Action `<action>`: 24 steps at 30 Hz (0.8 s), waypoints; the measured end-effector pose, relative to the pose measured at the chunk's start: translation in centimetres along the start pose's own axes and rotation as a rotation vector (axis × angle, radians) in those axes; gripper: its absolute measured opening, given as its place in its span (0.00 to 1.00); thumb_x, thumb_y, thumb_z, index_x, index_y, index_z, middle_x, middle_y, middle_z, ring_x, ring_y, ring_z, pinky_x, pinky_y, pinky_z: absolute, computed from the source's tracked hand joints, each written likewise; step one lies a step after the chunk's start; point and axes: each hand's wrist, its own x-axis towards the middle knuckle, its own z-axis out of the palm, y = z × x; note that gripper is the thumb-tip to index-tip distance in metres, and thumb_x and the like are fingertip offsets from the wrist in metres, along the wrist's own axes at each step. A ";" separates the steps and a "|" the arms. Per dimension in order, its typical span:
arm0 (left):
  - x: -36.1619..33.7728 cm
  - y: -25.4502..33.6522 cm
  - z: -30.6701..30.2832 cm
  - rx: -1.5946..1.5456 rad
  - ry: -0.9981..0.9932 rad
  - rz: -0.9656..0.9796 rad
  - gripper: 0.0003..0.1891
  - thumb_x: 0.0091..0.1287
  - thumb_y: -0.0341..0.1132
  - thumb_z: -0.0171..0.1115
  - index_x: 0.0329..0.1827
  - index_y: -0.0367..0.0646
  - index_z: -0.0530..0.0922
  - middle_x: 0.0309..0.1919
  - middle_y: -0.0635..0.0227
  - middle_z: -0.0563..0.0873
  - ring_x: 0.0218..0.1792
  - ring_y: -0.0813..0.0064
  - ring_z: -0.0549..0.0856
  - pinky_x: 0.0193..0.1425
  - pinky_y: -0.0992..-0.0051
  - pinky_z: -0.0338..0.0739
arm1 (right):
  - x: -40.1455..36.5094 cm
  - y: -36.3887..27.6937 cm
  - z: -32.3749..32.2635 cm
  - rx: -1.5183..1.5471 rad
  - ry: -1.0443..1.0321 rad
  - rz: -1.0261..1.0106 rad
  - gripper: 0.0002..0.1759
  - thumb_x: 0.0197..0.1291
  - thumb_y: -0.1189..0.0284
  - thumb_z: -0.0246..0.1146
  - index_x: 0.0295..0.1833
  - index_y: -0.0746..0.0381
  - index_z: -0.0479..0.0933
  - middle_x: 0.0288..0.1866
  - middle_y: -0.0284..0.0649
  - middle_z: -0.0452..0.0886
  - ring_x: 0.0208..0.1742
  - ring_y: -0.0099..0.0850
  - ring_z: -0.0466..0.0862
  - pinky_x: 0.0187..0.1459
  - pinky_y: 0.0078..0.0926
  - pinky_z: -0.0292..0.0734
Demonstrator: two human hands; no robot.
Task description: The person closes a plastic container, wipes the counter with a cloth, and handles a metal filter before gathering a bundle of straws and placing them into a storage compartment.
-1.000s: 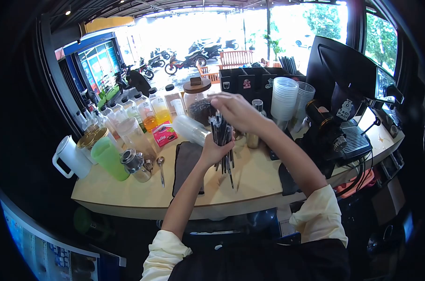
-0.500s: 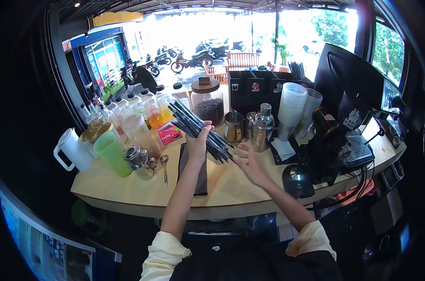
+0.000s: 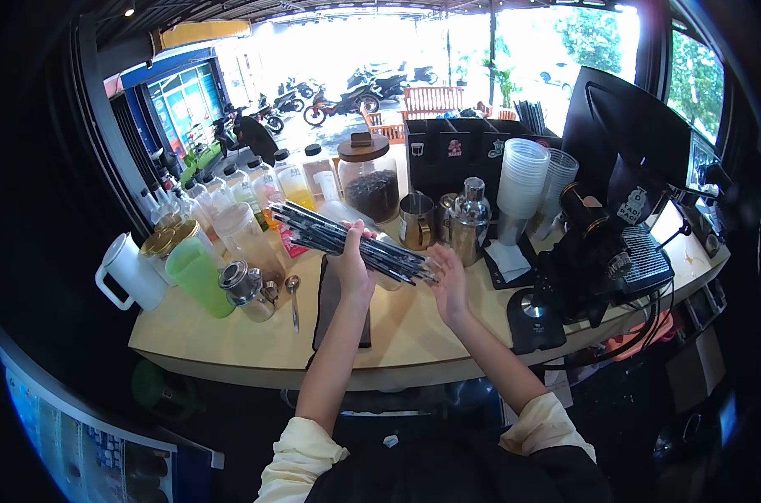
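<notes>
A bundle of black straws (image 3: 313,232) lies slantwise in my left hand (image 3: 353,264), whose fingers and thumb wrap round its middle. My right hand (image 3: 451,285) is at the right end of the bundle, fingers raised and spread, palm turned toward the straw tips. Something clear and see-through (image 3: 338,213) shows behind the straws. Below the bundle a dark folded cloth (image 3: 340,310) lies on the wooden counter (image 3: 414,335). Just beyond my right hand stand a steel pitcher (image 3: 416,222) and a cocktail shaker (image 3: 468,226).
To the left are a white jug (image 3: 131,272), a green pitcher (image 3: 200,277), a steel pot (image 3: 248,289), a spoon (image 3: 293,302) and several bottles. A wood-lidded jar (image 3: 370,189) stands at the back. Stacked plastic cups (image 3: 523,184) and a black monitor (image 3: 623,126) are right.
The straw bundle has tipped closer to level and its left end has dropped. My right hand has turned more upright beside the straw tips, fingers raised.
</notes>
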 end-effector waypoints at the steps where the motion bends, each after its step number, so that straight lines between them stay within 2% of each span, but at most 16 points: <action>1: -0.3 0.0 0.2 0.015 0.028 0.035 0.09 0.61 0.26 0.64 0.39 0.44 0.72 0.30 0.70 0.78 0.31 0.78 0.80 0.40 0.74 0.78 | 0.2 0.1 0.0 0.001 0.002 0.003 0.31 0.69 0.50 0.44 0.67 0.62 0.61 0.65 0.43 0.67 0.63 0.32 0.68 0.61 0.34 0.65; 3: -1.2 -0.8 0.4 0.056 -0.001 0.041 0.08 0.61 0.25 0.64 0.39 0.43 0.72 0.30 0.70 0.78 0.30 0.77 0.81 0.40 0.75 0.78 | 0.5 0.0 0.2 0.321 0.033 0.289 0.29 0.69 0.52 0.44 0.64 0.64 0.64 0.61 0.43 0.72 0.60 0.34 0.72 0.63 0.34 0.65; 6: -2.2 -1.8 0.8 0.114 -0.039 0.050 0.08 0.60 0.24 0.64 0.38 0.42 0.73 0.30 0.70 0.78 0.30 0.76 0.82 0.38 0.77 0.78 | 0.4 0.7 1.6 0.370 0.006 0.223 0.25 0.70 0.55 0.44 0.60 0.63 0.67 0.56 0.42 0.75 0.57 0.35 0.75 0.60 0.34 0.67; 10: -2.5 -1.9 0.7 0.151 -0.067 0.008 0.08 0.60 0.25 0.64 0.39 0.41 0.74 0.31 0.69 0.79 0.31 0.76 0.82 0.36 0.78 0.78 | 0.1 0.8 1.6 0.318 -0.043 0.242 0.23 0.70 0.57 0.44 0.59 0.63 0.69 0.54 0.41 0.77 0.55 0.33 0.77 0.57 0.33 0.70; 12: -2.5 -1.9 0.4 0.181 -0.095 -0.011 0.08 0.60 0.26 0.64 0.39 0.41 0.74 0.31 0.69 0.79 0.31 0.76 0.82 0.36 0.78 0.78 | -0.4 0.6 1.8 0.136 -0.085 0.332 0.24 0.70 0.56 0.41 0.60 0.60 0.70 0.53 0.39 0.78 0.52 0.32 0.78 0.54 0.37 0.71; 14: -2.5 -2.1 0.1 0.246 -0.140 -0.025 0.10 0.61 0.30 0.64 0.42 0.42 0.73 0.31 0.70 0.79 0.32 0.78 0.82 0.39 0.78 0.78 | -0.7 0.9 2.1 0.113 -0.083 0.335 0.24 0.70 0.56 0.41 0.60 0.59 0.70 0.52 0.38 0.78 0.51 0.32 0.78 0.53 0.36 0.71; 16: -2.5 -2.0 0.5 0.241 -0.131 -0.006 0.08 0.61 0.29 0.64 0.40 0.41 0.74 0.30 0.70 0.79 0.31 0.78 0.82 0.38 0.78 0.78 | -0.7 1.2 1.8 0.089 -0.076 0.335 0.24 0.70 0.55 0.41 0.61 0.58 0.70 0.52 0.37 0.79 0.50 0.31 0.78 0.52 0.36 0.71; 19: -1.7 -1.8 0.0 0.289 -0.124 0.051 0.07 0.60 0.28 0.64 0.37 0.40 0.75 0.28 0.70 0.80 0.29 0.79 0.82 0.36 0.79 0.77 | 0.0 0.9 1.2 0.040 -0.162 0.307 0.26 0.69 0.52 0.43 0.63 0.58 0.68 0.57 0.38 0.76 0.54 0.31 0.76 0.55 0.34 0.69; 21: -1.4 -1.8 -0.4 0.341 -0.132 0.091 0.06 0.60 0.28 0.65 0.37 0.39 0.76 0.27 0.70 0.81 0.28 0.79 0.82 0.36 0.79 0.77 | 0.7 -0.4 0.6 -0.437 -0.243 -0.055 0.29 0.67 0.52 0.48 0.67 0.59 0.63 0.63 0.39 0.70 0.62 0.31 0.71 0.60 0.34 0.65; 22: -1.6 -1.7 -0.5 0.389 -0.108 0.062 0.06 0.60 0.29 0.65 0.37 0.39 0.76 0.27 0.71 0.81 0.28 0.80 0.82 0.36 0.80 0.76 | 1.0 -0.7 0.1 -0.418 -0.399 -0.116 0.37 0.58 0.59 0.63 0.69 0.61 0.59 0.65 0.41 0.65 0.67 0.30 0.64 0.65 0.33 0.59; 23: -1.8 -1.8 -0.7 0.438 -0.083 0.032 0.07 0.59 0.29 0.65 0.36 0.38 0.77 0.26 0.71 0.82 0.28 0.81 0.82 0.36 0.80 0.76 | 1.1 -0.6 0.1 -0.419 -0.401 -0.118 0.37 0.58 0.59 0.63 0.69 0.61 0.59 0.65 0.41 0.65 0.67 0.30 0.64 0.65 0.33 0.59; 24: -2.2 -1.8 -0.7 0.502 -0.121 0.026 0.07 0.58 0.30 0.67 0.37 0.38 0.79 0.29 0.70 0.83 0.30 0.82 0.82 0.37 0.81 0.76 | 0.8 -0.8 0.5 -0.573 -0.536 -0.179 0.42 0.50 0.64 0.69 0.68 0.64 0.58 0.62 0.44 0.68 0.63 0.30 0.68 0.61 0.33 0.64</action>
